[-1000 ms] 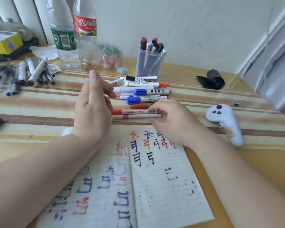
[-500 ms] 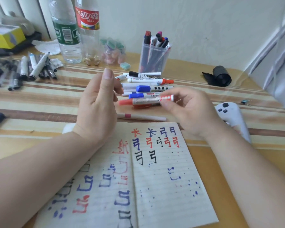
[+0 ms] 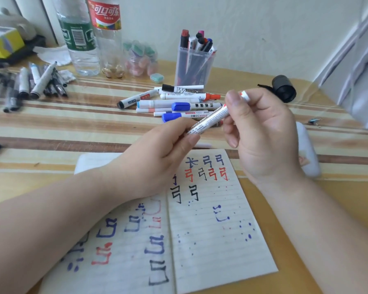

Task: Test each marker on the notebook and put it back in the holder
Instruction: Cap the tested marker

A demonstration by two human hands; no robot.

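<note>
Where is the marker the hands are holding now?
Head view, centre: the marker is held in the air, gripped between left hand and right hand, above the far edge of the notebook and in front of the loose markers.

Looks like a home desk: striped cloth (image 3: pixel 94 128) beneath the left hand (image 3: pixel 153 153) and right hand (image 3: pixel 261 132), bottles (image 3: pixel 81 39) and tissue (image 3: pixel 53 55) beyond the left, holder (image 3: pixel 192 64) ahead, controller (image 3: pixel 306 149) just right of the right.

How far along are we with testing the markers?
Done: the notebook carries red, blue and black marks; several markers stand in the holder. In hand: left hand and right hand grip one red-trimmed marker above the page. Left: loose markers lying before the holder.
</note>
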